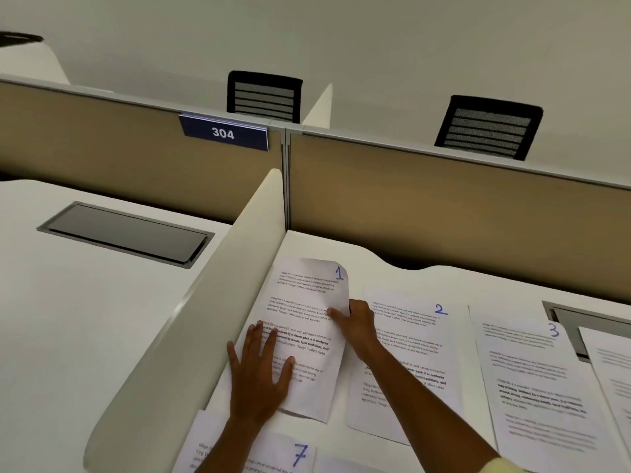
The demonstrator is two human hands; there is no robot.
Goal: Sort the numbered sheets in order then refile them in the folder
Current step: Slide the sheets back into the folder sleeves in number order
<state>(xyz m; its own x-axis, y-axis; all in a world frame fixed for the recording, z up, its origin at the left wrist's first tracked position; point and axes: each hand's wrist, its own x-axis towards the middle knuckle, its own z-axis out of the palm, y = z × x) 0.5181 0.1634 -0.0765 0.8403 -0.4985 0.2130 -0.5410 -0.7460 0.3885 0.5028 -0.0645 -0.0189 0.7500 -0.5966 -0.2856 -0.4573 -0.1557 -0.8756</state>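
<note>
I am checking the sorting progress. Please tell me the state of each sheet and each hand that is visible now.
Sheet 1: on the desk, right edge lifted and curled.
Sheet 2: flat on the desk, partly under the right arm.
Sheet 3: flat on the desk.
Sheet 7: flat, at the near edge, partly out of view.
Left hand: fingers straight, pressing sheet 1.
Right hand: pinching the right edge of sheet 1.
</note>
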